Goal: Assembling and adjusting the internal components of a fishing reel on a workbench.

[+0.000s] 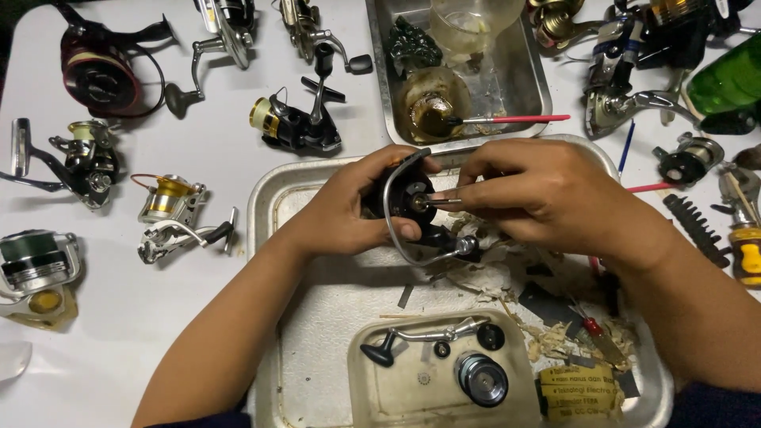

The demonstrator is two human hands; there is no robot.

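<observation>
My left hand [345,210] grips a black fishing reel body [404,198] with a silver bail wire, held above the metal tray [269,206]. My right hand [539,194] pinches at the reel's centre shaft with thumb and fingers; whether it holds a small part is hidden. Below the hands, a shallow plastic dish [365,380] holds a reel handle [420,337], a spool [481,379] and small round parts.
Several fishing reels [170,210] lie on the white table to the left and at the top. A steel tray [539,87] behind holds a cup, a bowl and a red-handled brush [515,120]. A green bottle [729,79], a yellow screwdriver [747,250] and a bit holder lie right.
</observation>
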